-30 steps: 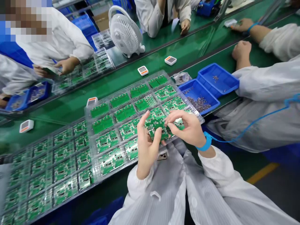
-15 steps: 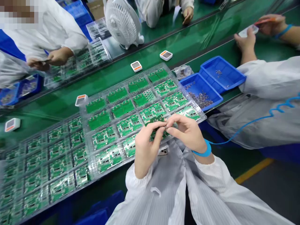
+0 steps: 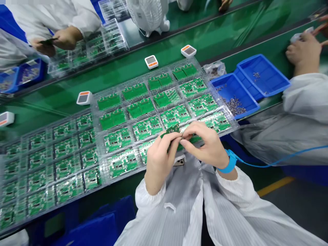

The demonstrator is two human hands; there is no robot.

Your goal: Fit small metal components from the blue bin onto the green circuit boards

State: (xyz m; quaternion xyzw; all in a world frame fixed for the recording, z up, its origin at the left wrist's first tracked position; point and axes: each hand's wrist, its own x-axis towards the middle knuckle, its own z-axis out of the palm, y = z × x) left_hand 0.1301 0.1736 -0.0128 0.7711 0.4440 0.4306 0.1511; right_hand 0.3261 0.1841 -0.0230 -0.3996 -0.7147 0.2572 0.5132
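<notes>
A small green circuit board (image 3: 172,130) is gripped by my left hand (image 3: 161,155), its fingers closed on the edge. My right hand (image 3: 203,141) meets it with thumb and forefinger pinched together at a tiny metallic part (image 3: 182,138), too small to name. A blue wrist strap (image 3: 229,161) circles my right wrist. Both hands are over the near edge of a clear plastic tray (image 3: 102,169) whose compartments hold green circuit boards. Part of the held board is hidden behind my fingers.
Blue bins (image 3: 247,111) with small metal parts stand right of the tray, beside a clear plastic bag (image 3: 214,69). Another board tray (image 3: 52,164) lies left. Small white timers (image 3: 151,62) line the green bench. Co-workers' hands (image 3: 68,38) work across it, near a white fan (image 3: 148,15); another co-worker's hand (image 3: 303,51) is right.
The view has shifted, so the bins and trays sit differently in frame. My hands stay together at the board, whose upper corner now shows more. The right co-worker's hands have moved toward the frame's edge.
</notes>
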